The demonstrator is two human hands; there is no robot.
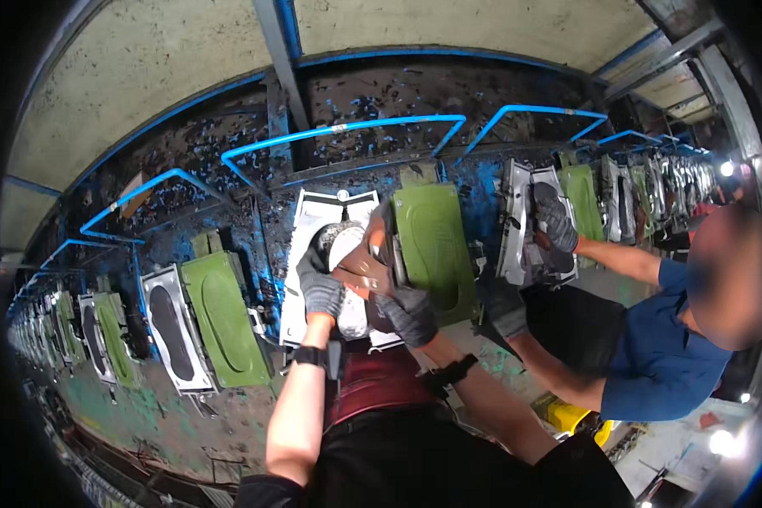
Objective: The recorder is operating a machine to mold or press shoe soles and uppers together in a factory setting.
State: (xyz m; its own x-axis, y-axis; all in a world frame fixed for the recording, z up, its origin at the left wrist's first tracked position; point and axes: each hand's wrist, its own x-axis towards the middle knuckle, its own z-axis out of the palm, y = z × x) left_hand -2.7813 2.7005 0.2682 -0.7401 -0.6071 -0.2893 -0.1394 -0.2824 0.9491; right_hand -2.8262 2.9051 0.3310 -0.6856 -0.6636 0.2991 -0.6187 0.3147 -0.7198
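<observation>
Both my hands wear grey gloves and meet over an open silver mould [311,208] in front of me. Between them is a brown shoe upper [369,266], tilted against a whitish rounded form [345,243]. My left hand [320,289] grips its left side, fingers partly hidden. My right hand [408,315] closes on the upper's lower right edge, near a dark sole-shaped area. To the right of the upper, the mould's green lid [436,245] stands swung aside, its face marked with a shallow sole outline.
Similar moulds with green lids [224,317] run in a row to both sides. Blue bent rails [347,127] rise behind them. A co-worker in a blue shirt [673,372] stands close on my right, gloved hand [555,222] at the neighbouring mould. A yellow container [567,416] sits lower right.
</observation>
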